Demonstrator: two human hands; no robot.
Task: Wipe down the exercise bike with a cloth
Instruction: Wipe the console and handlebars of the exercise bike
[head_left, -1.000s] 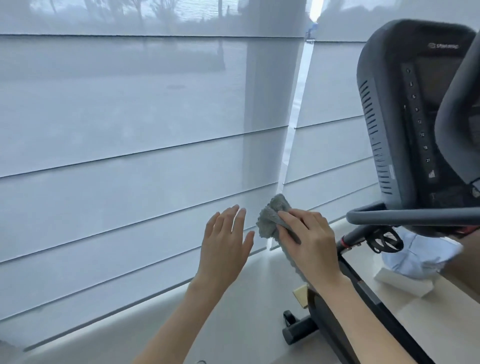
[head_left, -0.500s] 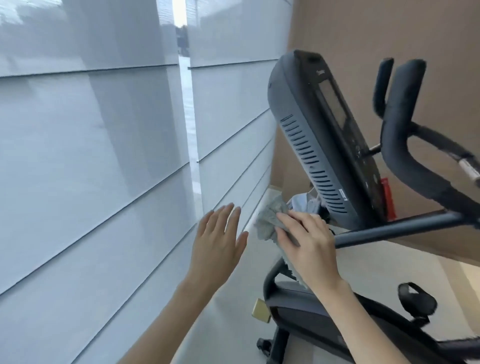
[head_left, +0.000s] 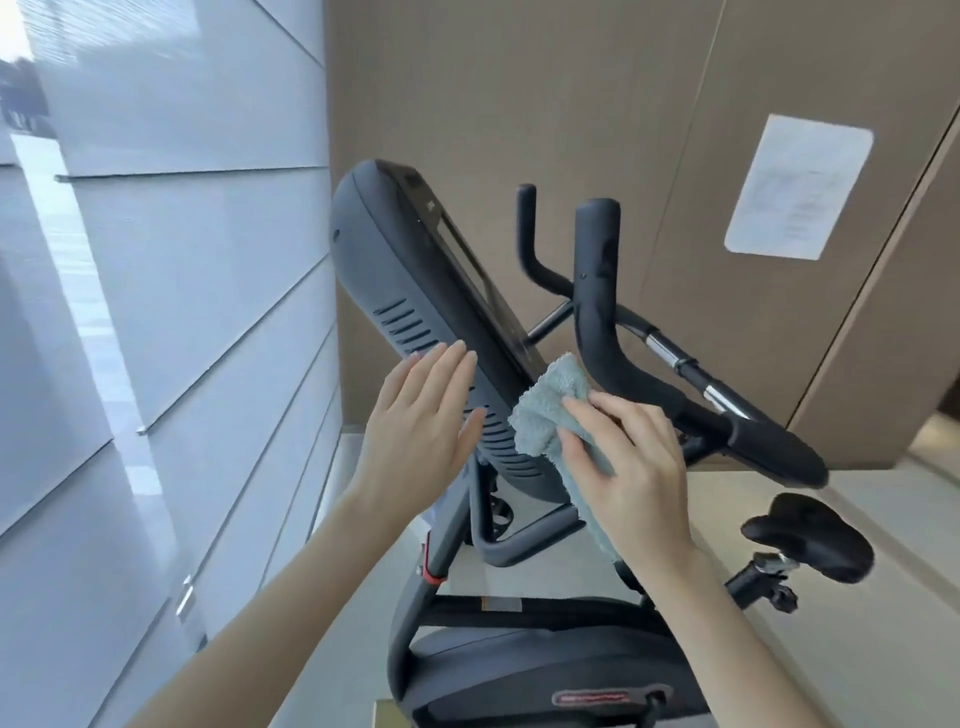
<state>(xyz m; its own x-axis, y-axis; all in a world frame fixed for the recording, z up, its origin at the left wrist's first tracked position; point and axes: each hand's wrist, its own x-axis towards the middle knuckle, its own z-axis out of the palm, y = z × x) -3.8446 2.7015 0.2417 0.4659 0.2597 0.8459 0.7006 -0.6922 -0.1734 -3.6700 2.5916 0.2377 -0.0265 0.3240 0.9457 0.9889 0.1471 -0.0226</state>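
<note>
The dark grey exercise bike fills the centre, with its console (head_left: 410, 291) tilted up, black handlebars (head_left: 613, 338) to the right and the saddle (head_left: 810, 535) at lower right. My right hand (head_left: 628, 462) grips a light blue-grey cloth (head_left: 545, 410) bunched against the console's lower edge. My left hand (head_left: 421, 431) is flat with straight fingers by the vented back of the console; I cannot tell whether it touches it.
Pale window blinds (head_left: 182, 312) run along the left. A brown panelled wall (head_left: 519, 104) with a white paper notice (head_left: 800, 187) stands behind the bike. The bike's flywheel housing (head_left: 545, 670) is below my arms on a light floor.
The view has swung right from the blinds to the bike. Both hands have come up to the console, the right one carrying the cloth to its lower edge.
</note>
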